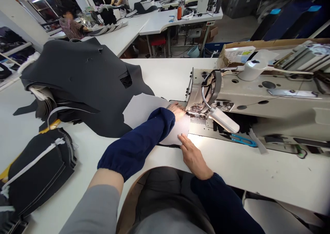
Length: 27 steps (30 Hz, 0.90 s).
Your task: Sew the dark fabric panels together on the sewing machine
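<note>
A light grey fabric piece (140, 108) lies on the white table, its right edge close to the needle area of a sewing machine (198, 110). My left hand (177, 110) rests flat on that fabric beside the presser foot, fingers stretched towards the machine; the forearm hides part of the piece. Nearer to me, my right hand (192, 155) lies with fingers extended on the fabric's front right edge. Dark material shows under the near edge. Large dark grey sheets (87, 79) are heaped to the left, partly beneath the light piece.
Stacked dark panels with white strips (38, 168) sit at the left. Blue thread snips (243, 140) lie by the machine bed. A lamp (224, 119) hangs over it, and a cardboard box (227, 55) stands behind. Two people work at far tables.
</note>
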Each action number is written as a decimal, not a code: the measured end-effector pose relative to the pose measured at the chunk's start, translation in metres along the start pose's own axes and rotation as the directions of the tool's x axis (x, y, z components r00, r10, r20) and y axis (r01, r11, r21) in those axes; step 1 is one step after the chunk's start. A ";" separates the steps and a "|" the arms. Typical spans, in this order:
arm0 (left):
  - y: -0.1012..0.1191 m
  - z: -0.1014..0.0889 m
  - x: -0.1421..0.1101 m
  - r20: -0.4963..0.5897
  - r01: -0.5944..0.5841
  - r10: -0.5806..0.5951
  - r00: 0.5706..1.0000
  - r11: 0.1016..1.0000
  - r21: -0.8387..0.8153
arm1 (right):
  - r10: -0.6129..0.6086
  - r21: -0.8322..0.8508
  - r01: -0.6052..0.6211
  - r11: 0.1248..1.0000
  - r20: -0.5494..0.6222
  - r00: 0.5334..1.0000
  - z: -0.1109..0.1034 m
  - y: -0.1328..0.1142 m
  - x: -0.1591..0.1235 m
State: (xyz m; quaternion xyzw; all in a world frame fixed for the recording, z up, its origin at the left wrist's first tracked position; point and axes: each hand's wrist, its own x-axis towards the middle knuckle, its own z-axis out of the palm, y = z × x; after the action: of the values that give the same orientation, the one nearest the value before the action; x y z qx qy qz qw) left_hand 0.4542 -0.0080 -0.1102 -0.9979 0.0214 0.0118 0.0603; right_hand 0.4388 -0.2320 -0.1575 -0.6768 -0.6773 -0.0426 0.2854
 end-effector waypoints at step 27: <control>0.060 0.000 -0.103 0.107 -0.057 0.085 0.991 0.968 -0.246 | 0.042 -0.257 -0.056 0.965 -0.061 0.997 0.035 -0.050 -0.010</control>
State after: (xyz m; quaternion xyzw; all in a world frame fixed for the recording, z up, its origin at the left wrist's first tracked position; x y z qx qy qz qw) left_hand 0.3485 -0.0633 -0.1145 -0.9940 0.0519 0.0746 -0.0611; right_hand 0.3797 -0.2289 -0.1749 -0.7234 -0.6408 -0.1418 0.2143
